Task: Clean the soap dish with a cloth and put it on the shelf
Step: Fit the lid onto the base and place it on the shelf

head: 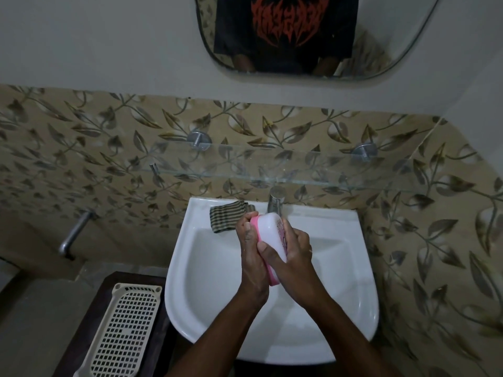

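A pink and white soap dish [269, 235] is held on edge over the white basin [206, 268]. My left hand [250, 248] grips its pink left side, and my right hand [292, 248] clasps its white right side, thumb across the front. A striped cloth [227, 214] lies draped over the basin's back rim, to the left of the hands and touched by neither. A glass shelf [272, 161] on two metal brackets runs along the tiled wall above the basin, with nothing on it.
A chrome tap [276, 200] stands on the basin's back rim just behind the dish. A second wall tap [74, 235] juts out at left. A cream perforated basket [125, 327] rests on a dark stand at lower left. A mirror [299, 36] hangs above.
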